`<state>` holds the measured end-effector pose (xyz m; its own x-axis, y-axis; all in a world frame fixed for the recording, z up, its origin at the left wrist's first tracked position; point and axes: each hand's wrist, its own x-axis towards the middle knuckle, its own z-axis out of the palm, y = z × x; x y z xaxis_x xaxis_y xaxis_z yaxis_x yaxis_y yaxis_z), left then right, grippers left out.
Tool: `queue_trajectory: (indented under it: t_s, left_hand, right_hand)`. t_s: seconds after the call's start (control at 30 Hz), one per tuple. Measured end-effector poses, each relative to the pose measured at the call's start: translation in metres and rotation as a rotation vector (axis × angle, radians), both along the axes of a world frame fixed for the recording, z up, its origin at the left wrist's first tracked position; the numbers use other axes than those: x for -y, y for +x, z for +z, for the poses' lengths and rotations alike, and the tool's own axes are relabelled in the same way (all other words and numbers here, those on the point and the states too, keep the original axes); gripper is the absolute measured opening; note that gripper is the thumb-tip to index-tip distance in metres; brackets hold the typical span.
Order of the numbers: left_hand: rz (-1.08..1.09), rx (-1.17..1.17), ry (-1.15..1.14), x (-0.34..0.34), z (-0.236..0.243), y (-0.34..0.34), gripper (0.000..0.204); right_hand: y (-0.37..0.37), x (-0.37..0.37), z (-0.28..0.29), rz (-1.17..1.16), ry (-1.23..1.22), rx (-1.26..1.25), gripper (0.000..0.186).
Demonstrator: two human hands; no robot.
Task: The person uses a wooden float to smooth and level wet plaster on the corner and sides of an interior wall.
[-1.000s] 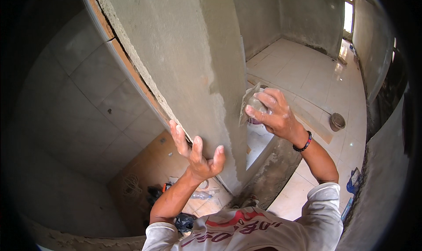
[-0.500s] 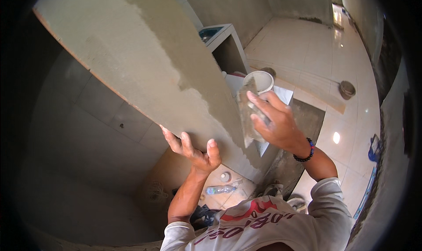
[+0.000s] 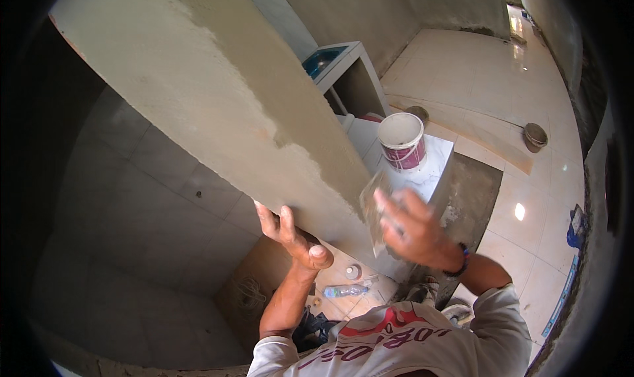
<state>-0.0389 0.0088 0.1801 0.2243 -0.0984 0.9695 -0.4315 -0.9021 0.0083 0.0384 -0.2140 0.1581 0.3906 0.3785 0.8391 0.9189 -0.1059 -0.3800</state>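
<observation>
A grey plastered wall slants across the view, with a darker, wet-looking band along its right side. My right hand, somewhat blurred, is closed on a plastering trowel. The trowel's flat blade is tilted close to the wall's right edge; whether it touches is unclear. At the wall's lower left edge, my left hand is open, fingers apart, its fingertips at the edge and nothing held. Beyond the trowel, a white bucket with a purple label stands on a white tiled ledge.
A sink counter stands farther back. On the tiled floor are a small dark bucket and a long board. Below my left hand lie a clear plastic bottle and a white round container.
My right hand and the trowel have moved down and slightly right, away from in front of the bucket, which now shows whole. The view has shifted a little; my left hand remains at the wall's edge.
</observation>
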Motion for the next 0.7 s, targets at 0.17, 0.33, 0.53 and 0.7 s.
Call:
queue_trajectory:
  t_s: [0.17, 0.33, 0.53, 0.7]
  left_hand:
    - [0.03, 0.025, 0.052, -0.005, 0.009, -0.009, 0.07]
    - [0.024, -0.017, 0.09, -0.011, 0.017, -0.027, 0.058]
    - [-0.105, -0.022, 0.068, -0.021, 0.045, -0.049, 0.052]
    - [-0.107, 0.051, 0.223, -0.018, 0.098, -0.047, 0.055]
  right_hand:
    - [0.027, -0.009, 0.106, -0.029, 0.181, 0.153, 0.061]
    - [0.019, -0.039, 0.137, -0.032, 0.093, 0.225, 0.057]
    - [0.003, 0.007, 0.067, 0.093, -0.134, 0.154, 0.053]
    - [0.039, 0.034, 0.146, 0.079, 0.181, 0.179, 0.047]
